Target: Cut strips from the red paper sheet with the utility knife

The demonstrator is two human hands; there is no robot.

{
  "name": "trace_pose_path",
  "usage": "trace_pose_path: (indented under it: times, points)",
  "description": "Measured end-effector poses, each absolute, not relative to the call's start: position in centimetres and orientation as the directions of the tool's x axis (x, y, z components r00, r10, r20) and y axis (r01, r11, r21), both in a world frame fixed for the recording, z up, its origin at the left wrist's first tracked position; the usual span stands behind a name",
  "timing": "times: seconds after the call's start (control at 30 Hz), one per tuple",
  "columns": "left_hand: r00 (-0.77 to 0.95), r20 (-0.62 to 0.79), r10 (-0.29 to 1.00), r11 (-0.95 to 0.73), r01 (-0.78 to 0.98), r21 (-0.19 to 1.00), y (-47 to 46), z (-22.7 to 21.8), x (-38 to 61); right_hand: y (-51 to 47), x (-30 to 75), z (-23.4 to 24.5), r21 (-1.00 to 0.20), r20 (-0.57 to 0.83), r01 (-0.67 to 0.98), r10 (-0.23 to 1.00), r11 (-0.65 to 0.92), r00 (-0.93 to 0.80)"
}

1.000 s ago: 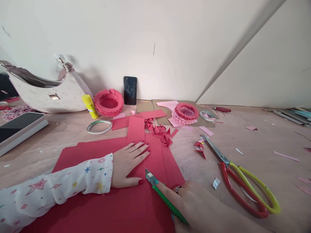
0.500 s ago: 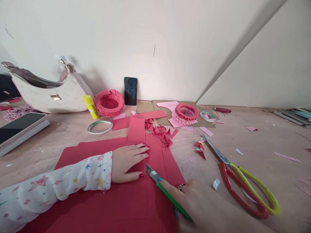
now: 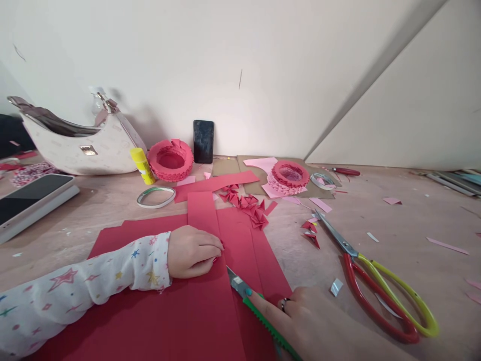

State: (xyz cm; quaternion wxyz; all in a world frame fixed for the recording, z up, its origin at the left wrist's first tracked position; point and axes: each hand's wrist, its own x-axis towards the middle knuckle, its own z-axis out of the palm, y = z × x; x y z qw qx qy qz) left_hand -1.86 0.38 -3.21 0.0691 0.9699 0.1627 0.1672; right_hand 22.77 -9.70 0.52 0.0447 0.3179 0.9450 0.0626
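Red strip (image 3: 203, 206) turned, L hand (image 3: 195, 252) curled; R hand (image 3: 306, 313) w/ cutter (image 3: 260, 317)

Soft, even light washes the pale wall (image 3: 263, 40), and there's the handbag (image 3: 80, 158) throwing a faint shadow rightward! Right hand (image 3: 302, 316) looking slightly soft, outer edges stretched.

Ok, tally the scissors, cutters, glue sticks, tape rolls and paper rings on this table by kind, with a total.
Scissors: 1
Green cutter: 1
Glue stick: 1
Left tape roll and right tape roll: 2
Left paper ring and right paper ring: 2
Total: 7, leaving out the red-handled tool, too small to identify.
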Motion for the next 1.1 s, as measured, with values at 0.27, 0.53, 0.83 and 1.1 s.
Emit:
trace_pose_path:
  times: [0.27,0.53,0.83,1.1]
  points:
    - [0.88,0.095,0.465,-0.881,0.449,0.147,0.7,-4.1,-1.6,-10.4,22.1,0.7,0.202,-0.029,0.642,0.659,0.74,-0.751]
    - [0.894,0.039,0.447,-0.884,0.435,0.171,0.7,-4.5,-1.7,-10.0,21.9,-0.1,0.158,-0.038,0.63,0.642,0.761,-0.766]
    - [0.898,0.045,0.438,-0.888,0.424,0.177,0.7,-4.6,-1.8,-9.7,22.0,-1.2,0.053,-0.069,0.657,0.659,0.752,-0.749]
    - [0.898,0.073,0.434,-0.889,0.413,0.199,0.8,-4.7,-1.9,-10.0,22.5,-0.5,0.054,-0.076,0.723,0.725,0.689,-0.685]
